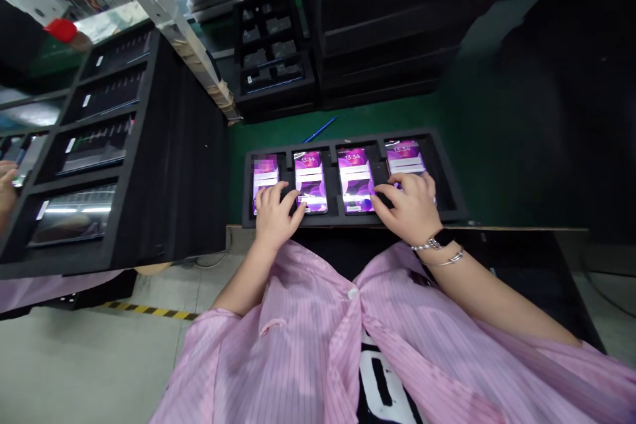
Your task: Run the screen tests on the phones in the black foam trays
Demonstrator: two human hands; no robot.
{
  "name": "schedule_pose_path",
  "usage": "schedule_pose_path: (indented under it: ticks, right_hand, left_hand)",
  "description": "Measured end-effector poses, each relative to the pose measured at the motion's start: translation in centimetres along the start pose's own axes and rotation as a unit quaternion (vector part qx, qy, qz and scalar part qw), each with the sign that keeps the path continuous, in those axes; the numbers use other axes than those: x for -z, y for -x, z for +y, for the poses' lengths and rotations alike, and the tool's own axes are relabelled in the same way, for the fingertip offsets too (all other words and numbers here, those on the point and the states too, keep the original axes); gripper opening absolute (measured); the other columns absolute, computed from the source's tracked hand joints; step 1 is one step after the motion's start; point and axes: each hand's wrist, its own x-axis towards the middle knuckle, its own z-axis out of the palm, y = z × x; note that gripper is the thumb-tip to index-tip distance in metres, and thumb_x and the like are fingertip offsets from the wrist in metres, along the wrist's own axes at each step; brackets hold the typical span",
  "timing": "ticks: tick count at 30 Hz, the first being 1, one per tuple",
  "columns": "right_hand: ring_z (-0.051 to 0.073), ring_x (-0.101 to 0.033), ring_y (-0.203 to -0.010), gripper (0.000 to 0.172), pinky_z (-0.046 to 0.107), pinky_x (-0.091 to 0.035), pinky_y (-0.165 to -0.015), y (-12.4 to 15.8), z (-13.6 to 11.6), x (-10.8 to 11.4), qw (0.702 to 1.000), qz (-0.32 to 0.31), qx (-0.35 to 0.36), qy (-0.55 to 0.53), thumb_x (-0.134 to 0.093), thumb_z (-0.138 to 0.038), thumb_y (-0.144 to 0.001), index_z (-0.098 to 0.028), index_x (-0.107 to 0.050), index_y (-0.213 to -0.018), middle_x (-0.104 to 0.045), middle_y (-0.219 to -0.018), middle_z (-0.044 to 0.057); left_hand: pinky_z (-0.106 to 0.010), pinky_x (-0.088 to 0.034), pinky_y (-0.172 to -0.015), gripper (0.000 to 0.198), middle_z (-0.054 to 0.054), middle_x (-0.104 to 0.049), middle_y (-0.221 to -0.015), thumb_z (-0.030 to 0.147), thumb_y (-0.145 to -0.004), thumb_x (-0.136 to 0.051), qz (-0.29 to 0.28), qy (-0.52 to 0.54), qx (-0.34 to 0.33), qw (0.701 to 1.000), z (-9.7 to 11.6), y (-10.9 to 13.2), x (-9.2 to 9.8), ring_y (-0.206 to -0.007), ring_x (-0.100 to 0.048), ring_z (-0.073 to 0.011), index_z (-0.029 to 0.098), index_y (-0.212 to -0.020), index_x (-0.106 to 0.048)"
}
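Four smartphones (pixel 309 181), foam tray (pixel 334 220); left hand (pixel 275 212), right hand (pixel 406 207) open, each touching two.

The leftmost phone (pixel 263 180) has a pixelated top, its lower part seemingly hidden by the left hand (pixel 275 211).

left hand (pixel 275 212) resting on two lit smartphones (pixel 311 179), right hand (pixel 407 209) on two more, all four in slots of a black foam tray (pixel 444 179) on a green bench mat (pixel 278 132), wristwatch (pixel 442 237) on the right wrist.
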Motion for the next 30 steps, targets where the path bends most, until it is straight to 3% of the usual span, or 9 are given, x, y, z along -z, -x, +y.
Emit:
schedule_pose_path:
  ticks: [5, 9, 12, 15, 18, 21, 24, 30]
  right_hand:
    - [0.042, -0.05, -0.124, 0.041, 0.088, -0.023, -0.107, -0.2, -0.1, -0.4, 0.997, -0.051, -0.053, 0.013, -0.053, -0.055, -0.1, -0.024, -0.077, -0.111, -0.058, -0.129, 0.018]
    - [0.054, -0.037, -0.14, 0.05, 0.095, -0.015, -0.101, -2.4, 1.0, -1.3, 0.991, -0.1, -0.087, 0.005, -0.058, -0.064, -0.097, -0.028, -0.073, -0.127, -0.043, -0.155, 0.02]
    - [0.061, -0.024, -0.148, 0.061, 0.094, -0.013, -0.104, -4.3, 1.9, -1.0, 0.989, -0.094, -0.11, -0.023, -0.067, -0.064, -0.092, -0.028, -0.065, -0.142, -0.024, -0.169, 0.019]
    - [0.057, -0.018, -0.153, 0.066, 0.088, -0.017, -0.113, -4.8, 1.8, 0.8, 0.995, -0.033, -0.085, -0.049, -0.065, -0.061, -0.095, -0.026, -0.055, -0.151, -0.016, -0.172, 0.017]
    - [0.048, -0.027, -0.153, 0.059, 0.078, -0.023, -0.12, -3.8, 0.5, 3.1, 0.997, -0.004, -0.053, -0.06, -0.058, -0.057, -0.1, -0.026, -0.053, -0.15, -0.026, -0.168, 0.019]
    - [0.044, -0.038, -0.149, 0.053, 0.075, -0.02, -0.123, -2.4, -1.0, 4.0, 0.997, -0.017, -0.026, -0.076, -0.053, -0.053, -0.102, -0.024, -0.054, -0.146, -0.047, -0.156, 0.019]
    - [0.041, -0.044, -0.146, 0.048, 0.074, -0.019, -0.124, -1.2, -2.0, 2.9, 0.994, -0.04, 0.005, -0.101, -0.051, -0.05, -0.102, -0.02, -0.057, -0.139, -0.058, -0.146, 0.016]
    - [0.037, -0.047, -0.144, 0.042, 0.066, -0.022, -0.126, -0.2, -2.3, -0.2, 0.994, -0.046, 0.034, -0.096, -0.05, -0.043, -0.101, -0.018, -0.062, -0.131, -0.064, -0.139, 0.015]
  left_hand:
    - [-0.066, -0.024, -0.125, 0.036, -0.011, -0.057, -0.151, 0.053, -0.1, -0.059, -0.048, -0.01, 0.042, 0.998, 0.2, -0.6, 0.0, -0.137, -0.052, -0.0364, 0.033, -0.126, -0.074]
    - [-0.081, -0.014, -0.121, 0.046, -0.012, -0.039, -0.168, 0.059, -0.097, -0.061, -0.099, -0.005, 0.07, 0.993, -0.8, -3.6, 0.0, -0.152, -0.035, -0.0459, 0.037, -0.138, -0.066]
    - [-0.078, -0.012, -0.123, 0.058, -0.016, -0.023, -0.174, 0.056, -0.096, -0.064, -0.062, 0.004, 0.089, 0.994, -1.6, -5.8, 0.7, -0.159, -0.019, -0.0476, 0.031, -0.148, -0.057]
    - [-0.071, -0.011, -0.127, 0.066, -0.017, -0.021, -0.174, 0.054, -0.096, -0.064, 0.021, 0.02, 0.074, 0.997, -1.7, -5.8, 2.1, -0.162, -0.016, -0.0429, 0.027, -0.154, -0.049]
    - [-0.065, -0.013, -0.129, 0.061, -0.015, -0.026, -0.172, 0.055, -0.098, -0.059, 0.069, 0.046, 0.03, 0.996, -0.9, -4.0, 3.4, -0.161, -0.021, -0.0384, 0.028, -0.152, -0.05]
    - [-0.058, -0.02, -0.13, 0.055, -0.017, -0.03, -0.169, 0.054, -0.099, -0.055, 0.092, 0.07, -0.009, 0.993, -0.1, -2.0, 3.3, -0.158, -0.028, -0.0354, 0.024, -0.145, -0.055]
    - [-0.057, -0.022, -0.129, 0.049, -0.019, -0.032, -0.167, 0.051, -0.1, -0.054, 0.088, 0.074, -0.012, 0.993, 0.1, -0.9, 1.9, -0.157, -0.031, -0.0347, 0.022, -0.139, -0.059]
    - [-0.059, -0.022, -0.129, 0.045, -0.017, -0.037, -0.166, 0.046, -0.099, -0.057, 0.023, 0.047, 0.012, 0.999, 0.0, -0.5, -0.6, -0.157, -0.029, -0.0359, 0.023, -0.137, -0.063]
